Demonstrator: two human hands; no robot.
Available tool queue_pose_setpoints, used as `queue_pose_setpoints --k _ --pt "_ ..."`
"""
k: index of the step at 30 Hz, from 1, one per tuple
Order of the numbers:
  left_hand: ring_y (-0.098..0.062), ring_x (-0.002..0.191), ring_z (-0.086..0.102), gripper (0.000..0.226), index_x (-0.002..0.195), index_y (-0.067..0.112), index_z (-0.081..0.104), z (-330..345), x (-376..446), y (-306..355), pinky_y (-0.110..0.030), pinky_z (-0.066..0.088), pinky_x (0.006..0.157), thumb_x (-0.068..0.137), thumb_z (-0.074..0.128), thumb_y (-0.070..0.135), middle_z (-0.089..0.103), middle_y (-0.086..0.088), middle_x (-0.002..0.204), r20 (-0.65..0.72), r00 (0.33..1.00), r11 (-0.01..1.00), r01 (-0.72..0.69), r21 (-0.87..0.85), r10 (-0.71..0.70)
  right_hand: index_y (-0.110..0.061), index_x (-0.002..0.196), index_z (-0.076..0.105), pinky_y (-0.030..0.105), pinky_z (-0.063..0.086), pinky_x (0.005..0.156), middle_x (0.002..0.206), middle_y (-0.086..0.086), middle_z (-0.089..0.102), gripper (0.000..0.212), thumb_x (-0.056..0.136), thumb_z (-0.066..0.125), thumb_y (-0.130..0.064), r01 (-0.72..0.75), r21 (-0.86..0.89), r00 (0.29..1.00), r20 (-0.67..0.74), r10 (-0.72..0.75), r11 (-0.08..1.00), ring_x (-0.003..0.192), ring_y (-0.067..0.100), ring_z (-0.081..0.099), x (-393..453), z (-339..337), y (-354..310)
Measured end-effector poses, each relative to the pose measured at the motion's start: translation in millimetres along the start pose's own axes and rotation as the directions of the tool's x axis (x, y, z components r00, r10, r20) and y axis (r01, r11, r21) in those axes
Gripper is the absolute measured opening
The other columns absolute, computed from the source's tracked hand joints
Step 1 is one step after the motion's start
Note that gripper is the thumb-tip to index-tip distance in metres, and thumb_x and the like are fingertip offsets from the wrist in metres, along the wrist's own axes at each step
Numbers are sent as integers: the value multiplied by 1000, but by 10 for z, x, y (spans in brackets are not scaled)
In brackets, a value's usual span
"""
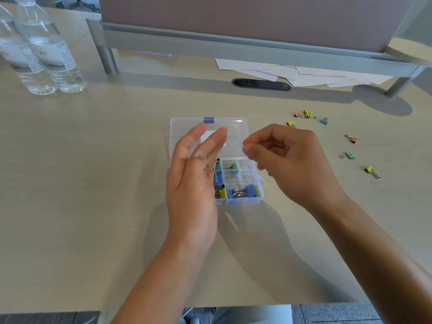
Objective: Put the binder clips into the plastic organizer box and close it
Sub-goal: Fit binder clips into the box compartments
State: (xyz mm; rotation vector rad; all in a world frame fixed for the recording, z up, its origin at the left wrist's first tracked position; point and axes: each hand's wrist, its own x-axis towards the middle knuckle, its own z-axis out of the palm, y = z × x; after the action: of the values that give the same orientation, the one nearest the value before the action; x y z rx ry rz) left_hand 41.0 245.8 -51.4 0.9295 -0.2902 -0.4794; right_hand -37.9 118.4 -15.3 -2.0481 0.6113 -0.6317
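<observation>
place: office | cues: desk (93, 160); partition panel (233, 17); cable grommet (261, 84); loose papers (304, 76)

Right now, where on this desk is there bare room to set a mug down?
The widest bare patch lies left of the clear plastic organizer box, below the two water bottles. The near edge is also free. It is crowded to the right, where coloured binder clips lie scattered.
</observation>
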Motion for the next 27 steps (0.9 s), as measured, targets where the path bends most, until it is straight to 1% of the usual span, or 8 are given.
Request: queue_pose_setpoints --k 4,8,11,14,16,18,22,27 --pt "-16 122 63 47 136 20 54 52 -17 45 -35 46 105 99 32 -1 69 -7 127 14 995 987 98 -124 -97 -22 90 77 18 50 57 80 -12 73 4 89 78 -19 89 12 996 14 -89 996 68 9 64 -169 206 -50" --pt "-36 123 60 46 138 26 52 45 -32 72 -56 44 106 100 35 5 68 -2 130 10 991 979 135 -152 -135 -21 86 75 30 55 60 79 -13 72 8 88 77 -13 60 108 998 18 -63 992 70 12 67 -262 423 -20" --pt "-40 125 57 45 138 26 52 25 -24 76 -59 41 107 101 35 6 68 0 129 -4 992 987 128 -101 -129 -19 88 75 41 59 67 80 -9 74 9 88 76 -10 41 179 998 29 -47 983 73 17 71 -261 466 11" --pt "-31 125 59 43 137 25 55 8 -12 41 -55 42 108 102 38 7 68 6 130 -4 995 995 96 -19 -96 -17 94 71 41 60 70 77 -3 74 14 88 76 -6 24 220 996 82 -43 975 71 20 71 -229 435 1" --pt "-13 126 59 44 137 29 56 8 -11 -1 -43 48 102 103 39 6 64 18 131 -22 999 998 48 50 -47 -15 102 68 35 59 65 74 2 74 20 88 75 -2 -17 257 987 158 -25 966 66 23 70 -202 378 0" --pt "4 125 54 47 138 30 53 -7 -20 -16 -36 44 104 102 41 4 59 26 134 -77 991 980 -95 177 110 -14 115 69 37 59 68 78 8 73 28 91 70 0 -17 240 977 211 -35 971 69 28 69 -172 302 25" --pt "-4 133 49 40 134 12 53 -64 3 -7 -37 35 117 97 42 1 58 7 137 -115 913 856 -315 411 391 -20 128 71 26 56 69 79 -2 72 37 98 62 -1 8 147 987 159 -32 989 66 12 62 -68 123 175" --pt "-11 118 55 30 123 14 58 -146 97 -66 -11 36 94 95 50 7 60 6 124 23 912 666 -316 675 409 -12 112 64 30 57 67 83 6 78 18 98 62 -1 -98 188 992 102 80 977 71 20 71 66 14 314"
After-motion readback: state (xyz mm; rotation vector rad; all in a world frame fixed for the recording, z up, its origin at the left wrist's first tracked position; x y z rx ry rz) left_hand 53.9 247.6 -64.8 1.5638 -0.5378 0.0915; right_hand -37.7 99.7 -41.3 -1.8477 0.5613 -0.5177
